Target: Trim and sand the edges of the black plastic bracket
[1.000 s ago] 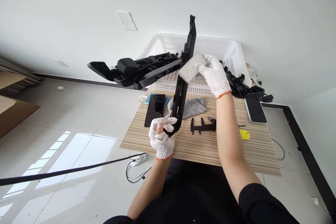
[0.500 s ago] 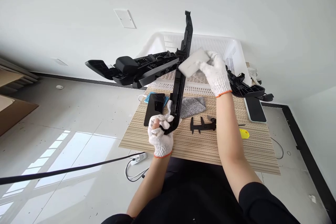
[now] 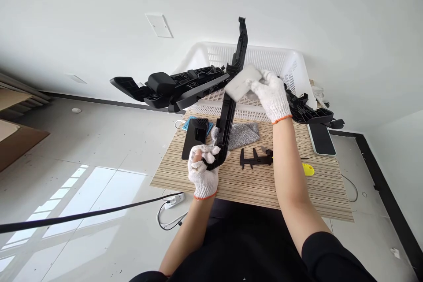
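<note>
My left hand, in a white knit glove, is closed around the lower end of a long black plastic trim piece. The piece stands tilted, its far end rising above the basket. My gloved right hand grips a pale flat rectangular pad against or just in front of the strip's middle; I cannot tell whether they touch. Its fingers on the pad's far side are hidden. Behind the strip, more black plastic parts stick out over the basket's left side, and others over its right.
A white slotted basket stands on the wood-grain table by the wall. On the table lie a caliper, a grey cloth, a black phone-like object, a phone and a yellow-handled tool. A power strip is below.
The trim piece has tilted slightly, its top end shifting right and down. The pad remains in my right hand beside its middle, and my left hand keeps its hold.
</note>
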The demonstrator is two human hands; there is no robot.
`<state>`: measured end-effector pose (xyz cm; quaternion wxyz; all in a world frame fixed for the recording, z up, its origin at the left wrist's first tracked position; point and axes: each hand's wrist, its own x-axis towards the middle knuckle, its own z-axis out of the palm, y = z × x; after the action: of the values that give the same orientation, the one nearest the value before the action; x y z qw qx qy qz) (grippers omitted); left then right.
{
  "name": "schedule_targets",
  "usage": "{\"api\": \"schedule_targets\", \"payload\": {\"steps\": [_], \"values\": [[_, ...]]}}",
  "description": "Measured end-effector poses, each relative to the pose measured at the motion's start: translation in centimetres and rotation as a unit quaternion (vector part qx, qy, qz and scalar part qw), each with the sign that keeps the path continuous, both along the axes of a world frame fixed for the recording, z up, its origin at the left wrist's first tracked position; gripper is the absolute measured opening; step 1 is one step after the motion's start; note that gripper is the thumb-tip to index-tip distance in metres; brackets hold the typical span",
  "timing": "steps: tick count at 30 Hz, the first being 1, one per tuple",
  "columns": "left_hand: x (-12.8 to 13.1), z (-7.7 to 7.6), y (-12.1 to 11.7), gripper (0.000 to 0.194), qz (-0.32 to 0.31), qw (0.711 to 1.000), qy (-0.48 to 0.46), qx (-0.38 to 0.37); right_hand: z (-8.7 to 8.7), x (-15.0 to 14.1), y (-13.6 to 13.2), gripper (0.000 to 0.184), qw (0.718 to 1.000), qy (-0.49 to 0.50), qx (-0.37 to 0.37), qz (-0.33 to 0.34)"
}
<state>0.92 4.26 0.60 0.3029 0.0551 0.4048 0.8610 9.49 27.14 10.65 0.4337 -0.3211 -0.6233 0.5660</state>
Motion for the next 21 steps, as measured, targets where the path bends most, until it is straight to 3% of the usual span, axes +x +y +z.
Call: {"api": "schedule_targets", "payload": {"steps": [2,6,10,13,17,21], "values": [[0.0,0.02,0.01,0.039,0.0,1.0,-0.005,0.0,0.06,-0.01,-0.12,0.043,1.0,-0.011,-0.002,0.026],[0.09,0.06,0.04,0.037,0.003,1.0,-0.004,0.0,0.21,0.0,-0.23,0.046,0.999,0.018,0.016,-0.03],[0.23,-0.01,0.06,0.038,0.007,1.0,0.007,-0.007,0.22,-0.01,-0.21,0.051,0.999,-0.014,0.033,0.012],[0.28,-0.17,0.09,0.04,0.009,1.0,0.022,-0.012,0.19,-0.09,-0.24,0.052,0.999,0.018,0.012,-0.031],[0.18,-0.24,0.09,0.04,0.01,1.0,0.025,-0.012,0.19,-0.2,-0.3,0.046,1.0,-0.001,-0.002,0.013],[-0.02,-0.08,0.09,0.04,-0.002,1.0,-0.001,-0.004,0.16,-0.31,-0.21,0.043,0.998,0.033,-0.001,-0.054]]}}
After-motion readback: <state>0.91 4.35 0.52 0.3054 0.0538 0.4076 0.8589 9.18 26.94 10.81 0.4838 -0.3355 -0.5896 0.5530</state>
